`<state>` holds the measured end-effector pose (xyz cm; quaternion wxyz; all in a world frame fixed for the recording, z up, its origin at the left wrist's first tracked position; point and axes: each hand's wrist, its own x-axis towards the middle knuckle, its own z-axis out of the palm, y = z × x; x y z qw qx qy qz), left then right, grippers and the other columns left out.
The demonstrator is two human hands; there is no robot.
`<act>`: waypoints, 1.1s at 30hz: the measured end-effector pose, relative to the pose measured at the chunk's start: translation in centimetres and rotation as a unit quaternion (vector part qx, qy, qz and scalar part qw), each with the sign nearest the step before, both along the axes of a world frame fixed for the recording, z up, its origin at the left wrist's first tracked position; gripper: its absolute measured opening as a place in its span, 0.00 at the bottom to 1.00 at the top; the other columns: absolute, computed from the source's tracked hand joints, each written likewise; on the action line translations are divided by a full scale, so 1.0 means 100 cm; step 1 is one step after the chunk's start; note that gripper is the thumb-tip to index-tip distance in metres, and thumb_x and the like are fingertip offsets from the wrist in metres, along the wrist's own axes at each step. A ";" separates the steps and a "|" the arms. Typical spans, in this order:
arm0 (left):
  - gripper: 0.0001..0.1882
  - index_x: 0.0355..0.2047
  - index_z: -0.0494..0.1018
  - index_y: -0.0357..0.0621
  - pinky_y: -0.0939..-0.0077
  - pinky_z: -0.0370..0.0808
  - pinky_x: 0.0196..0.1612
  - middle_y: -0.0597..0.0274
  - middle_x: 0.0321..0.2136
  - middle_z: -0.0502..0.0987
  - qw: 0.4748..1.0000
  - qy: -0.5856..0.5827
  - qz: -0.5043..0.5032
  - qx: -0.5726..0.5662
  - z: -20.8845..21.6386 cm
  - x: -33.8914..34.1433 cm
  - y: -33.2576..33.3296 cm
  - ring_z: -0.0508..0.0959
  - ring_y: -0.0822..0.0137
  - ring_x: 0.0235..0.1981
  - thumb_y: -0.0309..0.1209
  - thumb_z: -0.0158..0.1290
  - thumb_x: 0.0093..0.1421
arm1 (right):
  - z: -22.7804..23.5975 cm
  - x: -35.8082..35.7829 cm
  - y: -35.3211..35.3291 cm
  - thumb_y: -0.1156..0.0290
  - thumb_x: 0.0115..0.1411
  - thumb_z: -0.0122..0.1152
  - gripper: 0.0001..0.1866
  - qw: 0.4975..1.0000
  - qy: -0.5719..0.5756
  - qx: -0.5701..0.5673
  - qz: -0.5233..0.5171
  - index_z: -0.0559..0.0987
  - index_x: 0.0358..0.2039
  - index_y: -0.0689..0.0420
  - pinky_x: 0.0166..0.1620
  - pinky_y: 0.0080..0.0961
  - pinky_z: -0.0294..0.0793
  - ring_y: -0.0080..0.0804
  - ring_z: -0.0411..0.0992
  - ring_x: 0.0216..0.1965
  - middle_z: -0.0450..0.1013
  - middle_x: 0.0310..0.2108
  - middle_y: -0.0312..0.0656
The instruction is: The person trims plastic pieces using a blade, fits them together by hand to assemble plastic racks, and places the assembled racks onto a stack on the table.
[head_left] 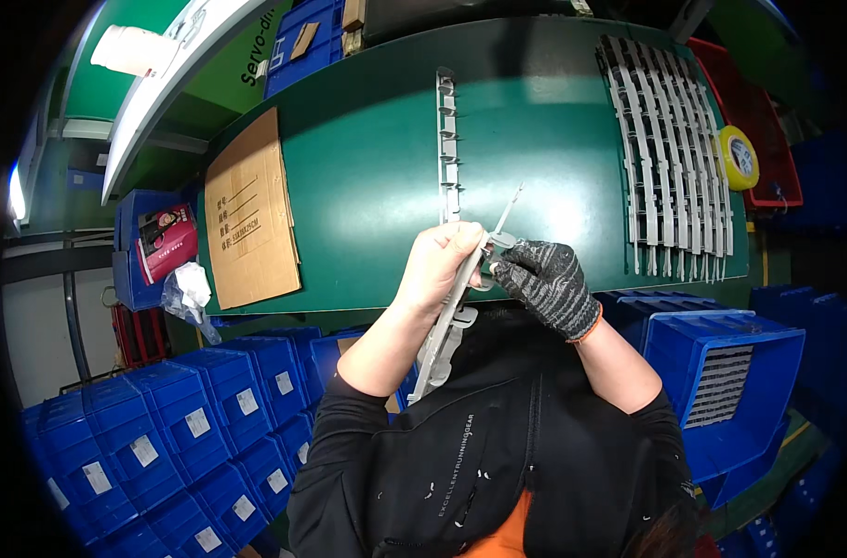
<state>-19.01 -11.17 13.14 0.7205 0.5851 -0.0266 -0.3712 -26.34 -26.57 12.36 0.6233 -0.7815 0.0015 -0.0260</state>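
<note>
Bare left hand clenched round grey plastic strip, strip running down below grip. Gloved right hand just beside, pinching thin blade tool w/ tip above fingers.

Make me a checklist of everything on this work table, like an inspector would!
Surface: green table, mostly bare in the middle.
Job's things: long grey plastic strip held upright-ish in the bare left hand; thin grey tool in the gloved right hand.
Clutter: another grey strip lying flat; row of grey strips; cardboard sheet; yellow tape roll.
Grippers: both hands closed on their items.
Cables: nothing seen.
Surroundings: blue bins, red tray.
</note>
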 end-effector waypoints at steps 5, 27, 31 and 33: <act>0.15 0.26 0.72 0.38 0.88 0.68 0.18 0.68 0.15 0.71 1.000 -0.017 0.000 0.011 -0.001 0.000 0.001 0.69 0.80 0.13 0.40 0.50 0.58 | 0.001 0.000 -0.002 0.64 0.51 0.58 0.10 1.000 0.024 -0.008 0.013 0.78 0.29 0.57 0.26 0.32 0.66 0.43 0.69 0.22 0.71 0.21 0.48; 0.04 0.24 0.74 0.40 0.75 0.69 0.21 0.58 0.15 0.72 0.738 -0.631 -0.010 0.239 0.010 -0.006 -0.002 0.73 0.62 0.16 0.27 0.53 0.51 | 0.015 0.001 -0.001 0.68 0.54 0.56 0.09 0.970 0.134 0.192 -0.060 0.75 0.27 0.61 0.17 0.12 0.56 0.14 0.58 0.13 0.65 0.13 0.30; 0.03 0.24 0.74 0.41 0.74 0.69 0.21 0.59 0.15 0.72 0.725 -0.646 -0.018 0.239 0.014 -0.007 0.000 0.74 0.62 0.17 0.27 0.53 0.51 | 0.012 -0.001 -0.001 0.72 0.53 0.56 0.06 0.966 0.160 0.194 -0.063 0.75 0.24 0.60 0.22 0.19 0.63 0.19 0.65 0.17 0.68 0.15 0.35; 0.04 0.24 0.74 0.40 0.74 0.69 0.21 0.58 0.16 0.72 0.720 -0.654 0.004 0.231 0.019 -0.002 0.010 0.73 0.61 0.17 0.27 0.53 0.51 | 0.007 -0.003 -0.005 0.71 0.53 0.56 0.06 0.962 0.144 0.225 -0.059 0.75 0.24 0.61 0.22 0.18 0.63 0.18 0.65 0.18 0.68 0.15 0.34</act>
